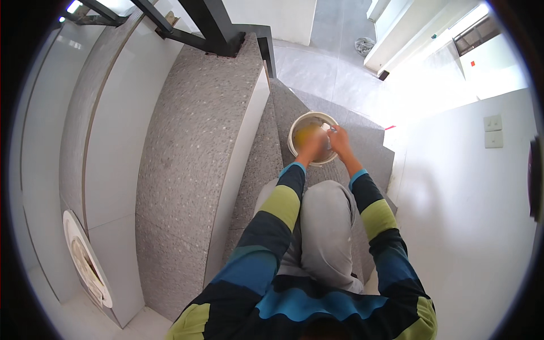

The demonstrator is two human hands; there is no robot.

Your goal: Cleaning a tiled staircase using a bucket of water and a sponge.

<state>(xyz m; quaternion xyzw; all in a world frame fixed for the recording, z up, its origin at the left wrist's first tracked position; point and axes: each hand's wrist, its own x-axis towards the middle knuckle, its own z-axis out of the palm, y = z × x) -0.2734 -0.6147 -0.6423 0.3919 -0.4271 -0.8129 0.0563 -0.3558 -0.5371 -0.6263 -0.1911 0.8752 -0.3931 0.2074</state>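
A round bucket with a cream rim (292,128) stands on the grey stone step before my knees. My left hand (313,148) reaches down inside it, and motion smears its fingers. Against that hand lies a blurred yellow thing (305,134), its kind unclear; whether I grip it does not show. My right hand (339,140) is over the bucket's right side, fingers curled closed around something small and pale, too small to name. The bottom of the bucket is mostly hidden by my hands.
Speckled stone steps (195,124) rise on the left, below a dark metal railing post (215,28). A white wall with light switches (493,131) stands at right. A pale oval lid (71,226) is at lower left, a crumpled grey bundle (364,46) on the far floor.
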